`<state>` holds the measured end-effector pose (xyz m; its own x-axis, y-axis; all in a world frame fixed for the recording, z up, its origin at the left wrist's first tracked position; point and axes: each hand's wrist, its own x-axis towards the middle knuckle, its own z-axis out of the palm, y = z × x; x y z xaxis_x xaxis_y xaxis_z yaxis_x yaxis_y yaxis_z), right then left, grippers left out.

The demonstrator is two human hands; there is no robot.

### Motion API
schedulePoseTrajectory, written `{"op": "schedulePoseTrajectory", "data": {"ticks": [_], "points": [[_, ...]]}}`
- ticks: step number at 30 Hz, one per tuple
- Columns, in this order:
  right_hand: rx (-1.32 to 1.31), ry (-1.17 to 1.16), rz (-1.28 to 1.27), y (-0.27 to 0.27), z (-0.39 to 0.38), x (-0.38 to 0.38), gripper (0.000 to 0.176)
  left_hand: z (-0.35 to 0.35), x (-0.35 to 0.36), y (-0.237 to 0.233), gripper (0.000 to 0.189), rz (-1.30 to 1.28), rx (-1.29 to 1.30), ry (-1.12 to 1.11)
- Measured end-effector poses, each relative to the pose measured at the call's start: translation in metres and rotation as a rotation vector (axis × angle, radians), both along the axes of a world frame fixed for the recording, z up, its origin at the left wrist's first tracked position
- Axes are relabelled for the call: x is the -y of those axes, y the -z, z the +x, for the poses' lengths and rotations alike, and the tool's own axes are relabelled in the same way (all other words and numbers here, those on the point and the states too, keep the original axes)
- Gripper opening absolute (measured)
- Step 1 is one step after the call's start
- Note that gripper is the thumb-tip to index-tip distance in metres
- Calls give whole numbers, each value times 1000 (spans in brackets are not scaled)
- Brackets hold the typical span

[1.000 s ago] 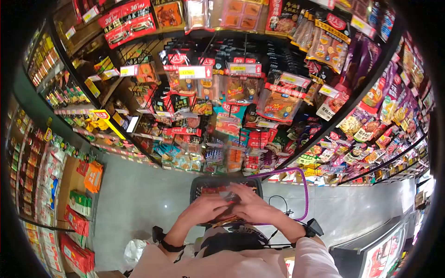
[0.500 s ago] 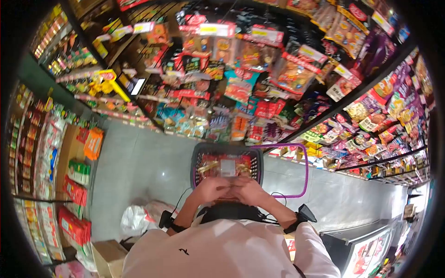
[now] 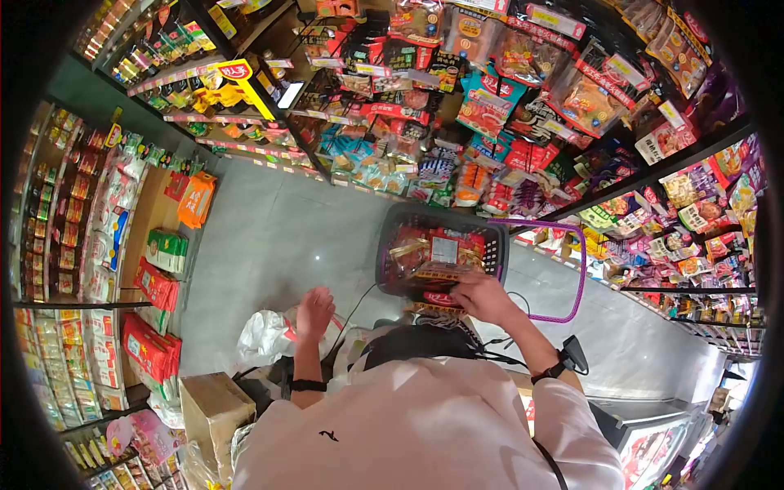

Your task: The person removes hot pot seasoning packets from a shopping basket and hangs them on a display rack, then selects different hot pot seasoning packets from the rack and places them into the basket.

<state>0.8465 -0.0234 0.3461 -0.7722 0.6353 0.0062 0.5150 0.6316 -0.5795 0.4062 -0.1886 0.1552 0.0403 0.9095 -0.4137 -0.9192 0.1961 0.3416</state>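
A dark grey shopping basket (image 3: 384,260) with a purple handle (image 3: 581,278) stands on the floor in front of me. Inside lie several red and clear food packets (image 3: 459,245), one bearing a white label. My right hand (image 3: 488,300) reaches over the basket's near side, its fingers bent together on the edge of a red-and-yellow food packet (image 3: 437,297); the fingertips are partly hidden. My left hand (image 3: 314,313) is raised to the left of the basket, holding nothing, with its fingers loosely apart.
Shelves and hooks of hanging snack packets (image 3: 490,102) rise ahead and to the right. More stocked shelves (image 3: 61,220) line the left. A white plastic bag (image 3: 265,339) and a cardboard box (image 3: 214,408) are beside me; a black cabinet (image 3: 633,416) stands at right.
My hands were together over the basket's near side. My left hand has moved away to the left, while my right stays at the packets. The view has shifted, showing the basket farther right and higher.
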Motion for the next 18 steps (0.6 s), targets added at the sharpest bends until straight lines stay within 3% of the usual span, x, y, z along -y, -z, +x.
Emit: {"op": "schedulePoseTrajectory", "data": {"ticks": [3,6,9,12,13,16,18], "points": [[0,22,36,-5,-5,-2,6,-7,34,12,36,-434,-425,-55],[31,52,20,-3,-9,2,7,-66,120,181,40,-383,-1673,781],[32,60,41,-4,-12,6,7,0,125,68,37,-988,-973,1134],[17,83,36,-15,-12,7,6,12,140,73,37,-737,-584,1123],[12,89,34,-20,-11,6,7,15,137,77,38,-675,-697,1111],[-5,97,22,-34,-11,8,7,18,104,97,39,-336,-1554,1042],[-6,93,23,-56,-12,7,6,24,61,83,39,-77,-1725,852]]}}
